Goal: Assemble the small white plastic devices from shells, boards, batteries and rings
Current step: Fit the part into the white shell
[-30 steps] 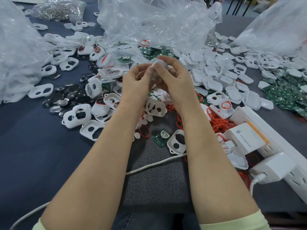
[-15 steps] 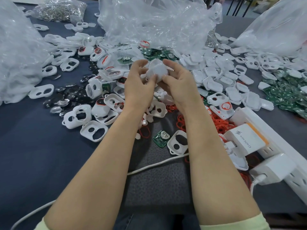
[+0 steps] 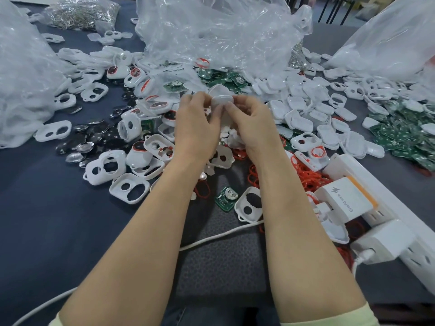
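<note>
My left hand (image 3: 196,123) and my right hand (image 3: 253,124) meet above the middle of the table and together pinch a small white plastic device (image 3: 220,100) between thumbs and fingertips. Its lower part is hidden by my fingers. Under my hands lie white front shells with two holes (image 3: 130,188), a green board with a coin battery (image 3: 226,198), red rings (image 3: 306,178) and dark round batteries (image 3: 94,137). More white back shells (image 3: 303,118) spread to the right.
Clear plastic bags (image 3: 219,31) stand at the back, left and right. A white power strip with chargers (image 3: 367,208) sits at the right, its cable (image 3: 219,236) crossing a dark mat. A pile of green boards (image 3: 404,135) lies far right, metal rings (image 3: 77,12) far left.
My hands dropped slightly and closed in on the white device; it was turned between the fingers, and now both thumbs press on it from the near side.
</note>
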Motion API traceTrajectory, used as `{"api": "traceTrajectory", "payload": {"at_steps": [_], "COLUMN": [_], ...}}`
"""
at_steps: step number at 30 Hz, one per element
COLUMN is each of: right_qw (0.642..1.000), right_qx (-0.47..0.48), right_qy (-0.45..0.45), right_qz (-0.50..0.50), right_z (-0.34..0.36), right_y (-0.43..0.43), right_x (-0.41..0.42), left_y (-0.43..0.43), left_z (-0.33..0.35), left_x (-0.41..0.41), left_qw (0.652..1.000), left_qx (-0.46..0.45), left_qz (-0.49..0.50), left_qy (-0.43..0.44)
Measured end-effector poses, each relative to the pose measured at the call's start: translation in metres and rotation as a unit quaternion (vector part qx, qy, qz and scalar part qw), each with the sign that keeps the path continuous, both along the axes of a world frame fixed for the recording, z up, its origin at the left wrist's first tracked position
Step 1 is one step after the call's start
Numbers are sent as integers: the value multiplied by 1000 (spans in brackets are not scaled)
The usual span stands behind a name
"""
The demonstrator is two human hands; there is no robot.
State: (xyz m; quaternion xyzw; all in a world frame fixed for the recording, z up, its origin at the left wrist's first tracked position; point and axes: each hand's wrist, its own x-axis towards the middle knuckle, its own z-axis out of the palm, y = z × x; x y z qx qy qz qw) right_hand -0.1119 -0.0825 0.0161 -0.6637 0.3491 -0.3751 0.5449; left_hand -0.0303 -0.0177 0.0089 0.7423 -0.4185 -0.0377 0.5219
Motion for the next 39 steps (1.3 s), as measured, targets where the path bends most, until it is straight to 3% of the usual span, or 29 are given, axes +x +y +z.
{"api": "traceTrajectory", "payload": {"at_steps": [4, 8, 11, 18, 30, 37, 39], "right_qw": [999, 989, 961, 931, 939, 953, 958], "right_qx": [15, -69, -168, -251, -259, -250, -243], "right_qy": [8, 134, 219, 264, 223, 172, 148], "right_qz": [50, -1, -8, 13, -46, -24, -17], "right_z": [0, -2, -4, -5, -15, -9, -5], "right_y": [2, -3, -5, -6, -1, 2, 5], "right_x": [-2, -4, -6, -8, -2, -2, -3], "left_y": [7, 4, 2, 3, -1, 1, 3], "left_z": [2, 1, 0, -2, -10, -5, -1], "left_x": [-3, -1, 5, 6, 9, 10, 10], "left_qw": [998, 999, 995, 992, 998, 1000, 999], "left_qx": [12, 43, 61, 80, 58, 7, -15], "left_qz": [-49, -26, -23, -17, -18, 16, 22], "left_qy": [33, -19, -76, -97, -20, -3, 39]}}
